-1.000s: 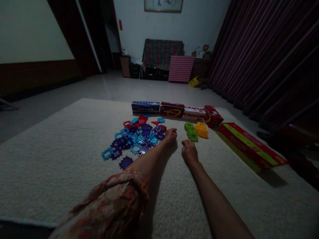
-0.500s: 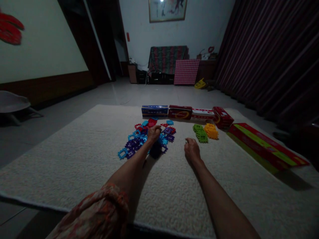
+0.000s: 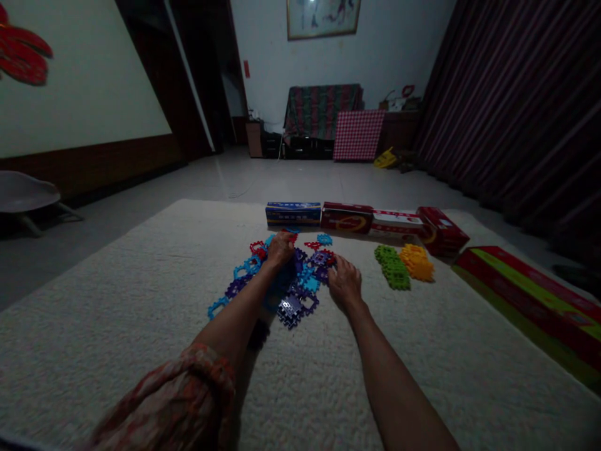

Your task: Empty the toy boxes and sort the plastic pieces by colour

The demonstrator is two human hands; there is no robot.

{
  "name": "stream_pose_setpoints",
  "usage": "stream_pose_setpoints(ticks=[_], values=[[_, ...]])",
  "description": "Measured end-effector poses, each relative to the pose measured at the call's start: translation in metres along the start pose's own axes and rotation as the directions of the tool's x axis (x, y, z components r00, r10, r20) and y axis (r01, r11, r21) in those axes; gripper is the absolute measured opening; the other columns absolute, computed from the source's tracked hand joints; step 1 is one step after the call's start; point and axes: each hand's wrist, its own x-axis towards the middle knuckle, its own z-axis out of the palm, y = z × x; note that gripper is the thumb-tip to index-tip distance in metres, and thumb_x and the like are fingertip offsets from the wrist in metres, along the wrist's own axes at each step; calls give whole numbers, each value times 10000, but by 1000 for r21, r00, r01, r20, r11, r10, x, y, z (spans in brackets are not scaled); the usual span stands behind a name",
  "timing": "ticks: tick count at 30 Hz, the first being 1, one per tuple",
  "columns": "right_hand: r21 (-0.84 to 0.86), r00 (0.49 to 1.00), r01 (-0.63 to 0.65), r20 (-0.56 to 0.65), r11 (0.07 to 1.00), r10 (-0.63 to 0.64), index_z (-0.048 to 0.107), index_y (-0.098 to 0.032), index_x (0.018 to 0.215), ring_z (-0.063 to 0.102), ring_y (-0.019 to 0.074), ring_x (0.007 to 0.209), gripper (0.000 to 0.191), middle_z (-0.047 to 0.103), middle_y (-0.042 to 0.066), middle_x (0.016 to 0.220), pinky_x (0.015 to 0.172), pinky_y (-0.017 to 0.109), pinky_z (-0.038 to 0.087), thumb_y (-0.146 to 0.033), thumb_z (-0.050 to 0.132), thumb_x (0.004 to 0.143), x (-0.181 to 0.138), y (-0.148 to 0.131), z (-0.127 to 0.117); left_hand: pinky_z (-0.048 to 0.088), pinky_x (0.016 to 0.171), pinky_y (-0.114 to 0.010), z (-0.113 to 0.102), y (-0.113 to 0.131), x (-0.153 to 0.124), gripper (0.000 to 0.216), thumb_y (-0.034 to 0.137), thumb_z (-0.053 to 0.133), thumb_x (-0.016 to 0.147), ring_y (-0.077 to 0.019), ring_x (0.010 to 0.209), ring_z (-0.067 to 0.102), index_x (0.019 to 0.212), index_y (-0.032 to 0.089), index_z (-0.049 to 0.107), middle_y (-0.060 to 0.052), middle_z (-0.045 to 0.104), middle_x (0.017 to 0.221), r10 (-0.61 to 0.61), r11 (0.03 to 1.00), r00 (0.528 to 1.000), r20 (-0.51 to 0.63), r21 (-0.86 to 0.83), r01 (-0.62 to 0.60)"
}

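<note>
A loose heap of flat, notched plastic building pieces lies on the pale mat; among them are blue pieces, purple pieces and red pieces. My left hand is over the far part of the heap, fingers closed on a red piece that they partly hide. At the heap's right edge is my right hand, its thumb and forefinger apart, fingertips against a red and purple piece. My left forearm covers part of the heap.
Green pieces and yellow pieces lie in two groups to the right. A blue box, dark red boxes and a white-topped box line the back. A long red and yellow-green box stands at the right.
My right hand has moved left from bare mat to the heap's edge. My left hand has shifted slightly left, onto the red pieces. The view has tilted a little.
</note>
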Motion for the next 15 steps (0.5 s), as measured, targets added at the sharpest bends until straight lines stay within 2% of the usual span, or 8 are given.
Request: stream_pose_setpoints(ticks=[5,10,15], values=[[70,999,50,17,996,-52,636,-220,1209,559,248,1213,339,667,94,1298,1043,410,352,-222,422,945,2,1,-3,488,1008,-295,10,-6,40,400,207,525,910,-239,1205,641,1269,227,701,-92,700,1299,-76,987,990,121,149,58],[175,999,16,-30,984,-11,582,-186,1309,534,243,1291,410,609,123,1390,1079,405,351,-220,427,931,9,4,2,455,1050,-390,23,-7,64,413,351,535,919,-301,1235,616,1283,217,676,-151,672,1311,-119,971,979,163,226,80],[126,998,55,18,991,-57,545,-210,1374,486,262,1354,437,557,131,1472,1116,457,307,-258,448,951,9,4,6,449,1042,-468,25,-9,71,503,475,517,914,-340,1214,620,1342,230,620,-182,627,1343,-144,963,958,249,259,77]])
